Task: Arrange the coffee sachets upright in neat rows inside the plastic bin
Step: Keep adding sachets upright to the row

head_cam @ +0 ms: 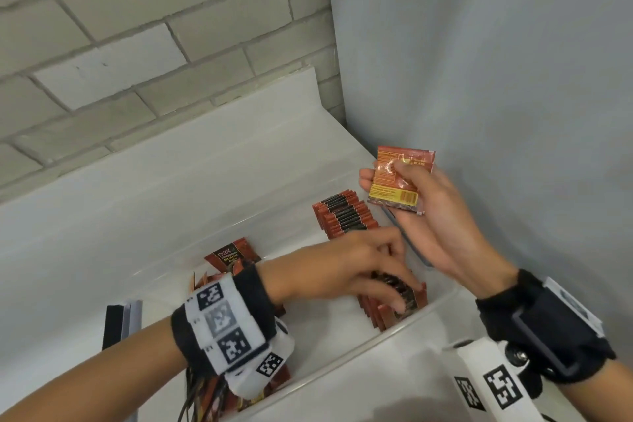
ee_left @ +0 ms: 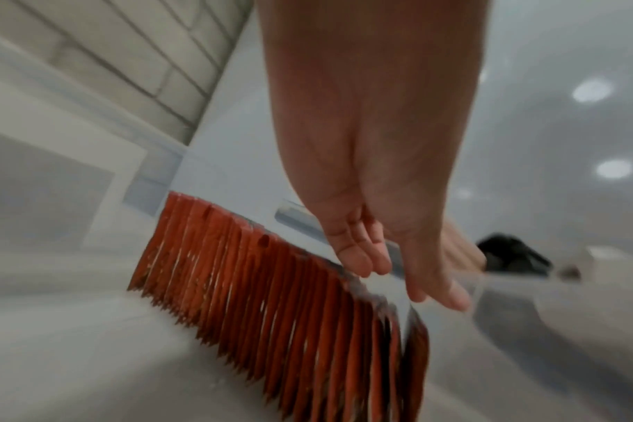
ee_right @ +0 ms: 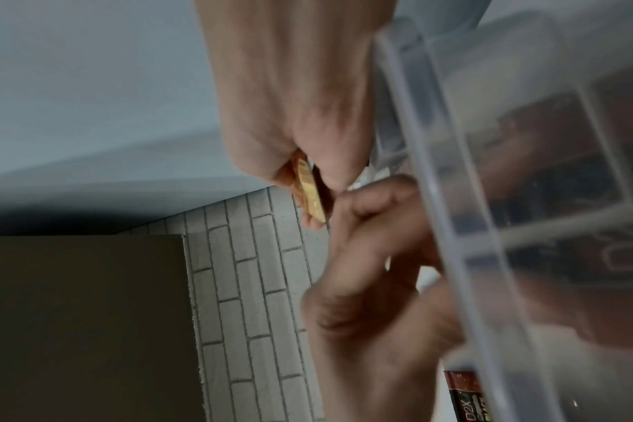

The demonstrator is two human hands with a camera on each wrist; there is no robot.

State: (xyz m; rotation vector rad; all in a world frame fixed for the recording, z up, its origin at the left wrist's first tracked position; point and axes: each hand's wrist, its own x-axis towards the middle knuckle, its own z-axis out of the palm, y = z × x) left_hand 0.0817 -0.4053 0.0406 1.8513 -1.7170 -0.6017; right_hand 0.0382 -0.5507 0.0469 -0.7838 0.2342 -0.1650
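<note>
A clear plastic bin (head_cam: 371,344) sits on a white counter. Along its right side stands a row of red-orange coffee sachets (head_cam: 346,216) (ee_left: 271,285), upright. My left hand (head_cam: 400,288) reaches into the bin, its straight fingers (ee_left: 365,259) resting on the tops of the row's near sachets. My right hand (head_cam: 407,195) is raised above the bin's right edge and pinches one sachet (head_cam: 399,178) between thumb and fingers, printed back towards me. In the right wrist view that sachet (ee_right: 309,194) shows edge-on beside the bin wall (ee_right: 452,200).
Loose sachets (head_cam: 233,255) lie flat in the bin's left part, with a heap (head_cam: 212,394) under my left wrist. A black and grey object (head_cam: 120,322) stands left of the bin. A brick wall is behind and a plain grey wall is close on the right.
</note>
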